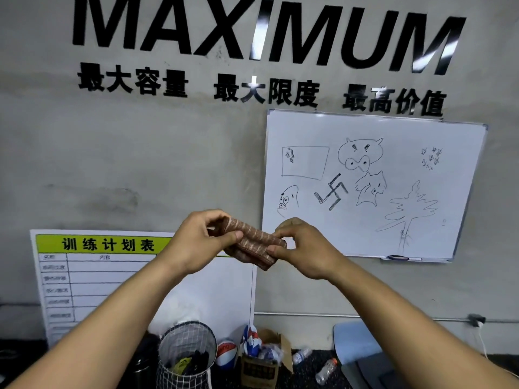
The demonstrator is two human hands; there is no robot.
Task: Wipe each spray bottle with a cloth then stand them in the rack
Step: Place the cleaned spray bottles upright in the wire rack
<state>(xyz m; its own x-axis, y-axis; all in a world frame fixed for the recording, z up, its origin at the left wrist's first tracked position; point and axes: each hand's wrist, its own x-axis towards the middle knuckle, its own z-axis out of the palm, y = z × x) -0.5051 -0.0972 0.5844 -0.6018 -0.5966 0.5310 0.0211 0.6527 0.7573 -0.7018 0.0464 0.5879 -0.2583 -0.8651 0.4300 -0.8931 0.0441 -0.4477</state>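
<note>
Cloth (254, 242), brown and folded, was pinched at both ends: my left hand (202, 242) at its 9 o'clock, right hand (303, 248) at 3; whiteboard (373, 186) behind.

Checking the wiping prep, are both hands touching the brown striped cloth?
Touching. The head view shows the left hand and right hand each pinching an end of the folded brown striped cloth.

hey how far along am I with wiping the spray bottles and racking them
Nothing looks done yet: no spray bottle or rack shows in this view. In hand: your left hand and right hand each pinch an end of the folded brown cloth, held up in front of the wall. Left: apparently all the wiping and racking, as far as this view tells.
</note>
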